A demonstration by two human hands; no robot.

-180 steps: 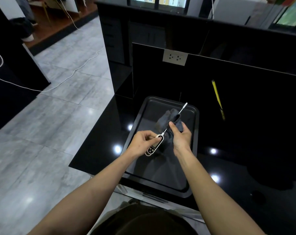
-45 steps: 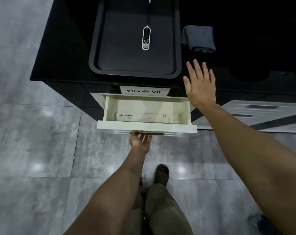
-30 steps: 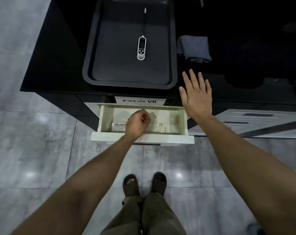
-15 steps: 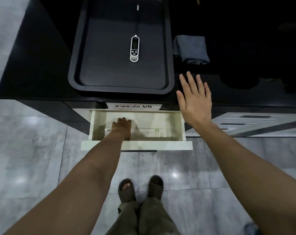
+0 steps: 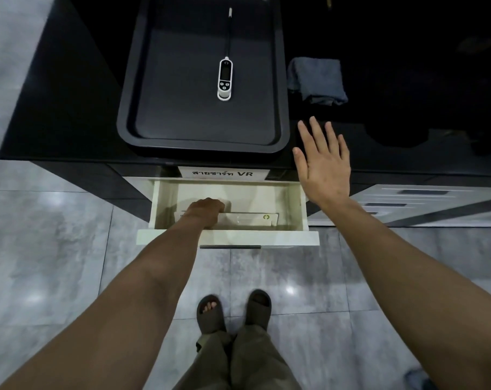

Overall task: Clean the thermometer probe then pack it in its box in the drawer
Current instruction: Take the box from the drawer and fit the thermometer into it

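Inside drawer (image 5: 296,204), left hand (image 5: 205,211) covers box (image 5: 250,219); fingers hidden.

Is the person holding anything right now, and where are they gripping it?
The left hand is closed over the left end of the long white cardboard box in the open drawer. The right hand is open and empty.

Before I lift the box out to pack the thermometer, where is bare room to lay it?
Free: tray floor left of and in front of the thermometer; counter between cloth and right hand. Crowded: the drawer, filled by box and left hand.
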